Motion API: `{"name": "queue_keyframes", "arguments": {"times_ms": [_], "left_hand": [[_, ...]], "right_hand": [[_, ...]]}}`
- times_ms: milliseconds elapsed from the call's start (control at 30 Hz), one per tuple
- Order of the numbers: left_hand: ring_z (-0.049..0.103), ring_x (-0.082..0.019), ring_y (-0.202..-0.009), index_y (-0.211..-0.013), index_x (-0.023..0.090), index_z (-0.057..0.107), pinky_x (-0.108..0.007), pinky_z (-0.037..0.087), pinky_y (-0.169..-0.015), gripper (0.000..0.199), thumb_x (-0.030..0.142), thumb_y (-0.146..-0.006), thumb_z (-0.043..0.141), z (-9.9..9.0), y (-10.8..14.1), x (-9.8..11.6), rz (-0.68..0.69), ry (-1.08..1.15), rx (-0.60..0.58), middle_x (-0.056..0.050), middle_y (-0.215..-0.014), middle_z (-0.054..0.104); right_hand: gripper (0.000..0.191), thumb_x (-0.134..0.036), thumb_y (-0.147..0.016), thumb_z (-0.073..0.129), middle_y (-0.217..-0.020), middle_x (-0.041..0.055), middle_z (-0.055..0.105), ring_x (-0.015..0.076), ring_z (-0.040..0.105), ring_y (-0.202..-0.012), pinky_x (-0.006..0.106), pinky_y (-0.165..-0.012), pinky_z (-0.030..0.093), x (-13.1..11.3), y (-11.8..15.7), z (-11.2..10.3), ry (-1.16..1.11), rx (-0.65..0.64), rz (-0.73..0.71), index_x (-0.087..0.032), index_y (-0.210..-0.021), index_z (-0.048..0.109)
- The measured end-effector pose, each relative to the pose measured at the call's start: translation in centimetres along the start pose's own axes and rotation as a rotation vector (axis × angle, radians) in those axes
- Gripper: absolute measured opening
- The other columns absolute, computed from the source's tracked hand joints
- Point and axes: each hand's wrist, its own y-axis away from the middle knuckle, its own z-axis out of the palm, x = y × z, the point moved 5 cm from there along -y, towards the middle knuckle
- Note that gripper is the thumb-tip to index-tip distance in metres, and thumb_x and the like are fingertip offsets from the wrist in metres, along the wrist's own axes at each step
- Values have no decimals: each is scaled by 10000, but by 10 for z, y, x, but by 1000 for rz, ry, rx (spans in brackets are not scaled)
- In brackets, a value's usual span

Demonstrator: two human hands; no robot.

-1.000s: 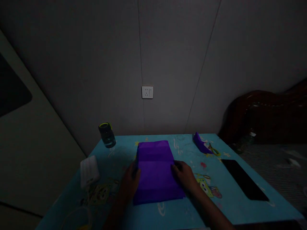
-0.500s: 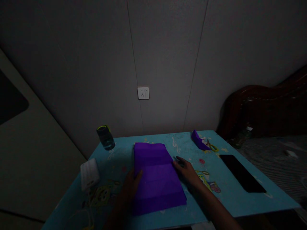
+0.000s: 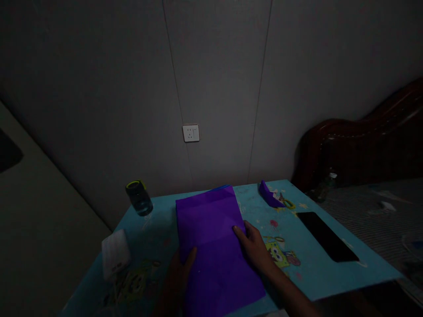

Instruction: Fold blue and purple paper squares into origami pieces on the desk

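Observation:
A purple sheet of paper (image 3: 211, 264), with a crease across its upper half, is held between both hands over the table. Along its top edge a bluish strip shows, perhaps another layer. My left hand (image 3: 181, 268) grips the left edge, thumb lying on top of the paper and fingers hidden beneath. On the opposite side my right hand (image 3: 253, 244) pinches the right edge, its thumb on the front and the other fingers behind. The far end of the paper looks slightly raised from the tabletop.
A blue cartoon-print table (image 3: 310, 277) stands against the wall. On its left are a dark water bottle (image 3: 139, 200) and a white box-like device (image 3: 115, 254) with a cable. To the right lie a folded purple paper boat (image 3: 269, 196), yellow-handled scissors (image 3: 289, 204) and a black tablet-like slab (image 3: 327, 236).
Both hands have closed on the paper's side edges, and the sheet has been lifted and shifted nearer. My right hand's fingers have gone behind it. The camera view has moved slightly.

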Motion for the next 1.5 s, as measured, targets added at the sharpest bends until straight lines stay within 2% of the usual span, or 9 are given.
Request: {"name": "queue_keyframes", "arguments": {"times_ms": [200,333,467,600,800,933,1067,1233,1500], "left_hand": [[627,-295,-1156,-1164,127,613,-406,485,-997,439,414,-833,585,-10,-49,7,34,-70,-6,-157,-1210,681],[651,-298,-1090,-1189,112,587,-405,492,-964,474,422,-831,579,-25,-86,24,102,-249,51,-174,-1175,678],[627,-325,-1120,-1284,105,508,-442,468,-976,585,481,-839,557,-27,-97,30,168,-405,119,-181,-1180,654],[458,-357,-1314,-1402,25,364,-488,367,-1082,688,413,-859,530,-25,-92,22,333,-531,231,-262,-1375,488],[487,-328,-1276,-1288,140,526,-533,371,-1082,466,349,-872,512,3,-58,21,535,-423,149,-182,-1301,558],[617,-235,-1140,-1448,227,341,-408,523,-948,583,351,-904,510,47,-16,30,453,-16,-170,-146,-1349,546],[537,-216,-1268,-1512,263,197,-369,469,-1032,628,361,-953,465,65,11,42,450,216,-194,-136,-1486,429],[324,-243,-1431,-1480,232,321,-432,290,-1169,513,337,-982,392,50,7,34,442,126,-9,-119,-1558,340],[268,-199,-1455,-1522,241,199,-398,285,-1176,544,233,-992,321,56,23,28,497,23,-67,-93,-1602,250]], "right_hand": [[389,-489,-956,444,-844,49,731,204,664,-750,290,-700,506,8,-24,-23,366,-86,-141,-188,-1002,687],[359,-326,-937,497,-1192,159,656,268,594,-1115,361,-967,428,29,-64,-95,987,254,-103,-152,-1233,600],[419,-216,-879,549,-1223,297,583,372,554,-1135,469,-942,401,58,-88,-144,1092,347,21,-32,-1255,559],[368,-195,-863,570,-1172,307,606,372,564,-1102,448,-912,410,70,-94,-153,1158,310,39,-15,-1184,597],[306,-191,-887,533,-1271,165,609,284,553,-1165,351,-980,413,54,-70,-112,1150,138,-128,-142,-1165,651],[289,-222,-917,490,-1213,148,650,274,607,-1083,394,-933,481,18,-13,-49,918,3,-438,-174,-1137,672],[224,-228,-913,536,-1111,116,703,256,646,-1018,401,-868,532,-14,49,4,711,-22,-600,-223,-1063,703],[332,-349,-905,592,-1266,101,652,266,614,-1151,424,-984,498,-20,71,33,438,-127,-384,-275,-1223,652],[375,-398,-892,551,-1141,95,699,246,657,-1007,363,-901,515,-20,40,35,102,17,-39,-215,-1215,606]]}}
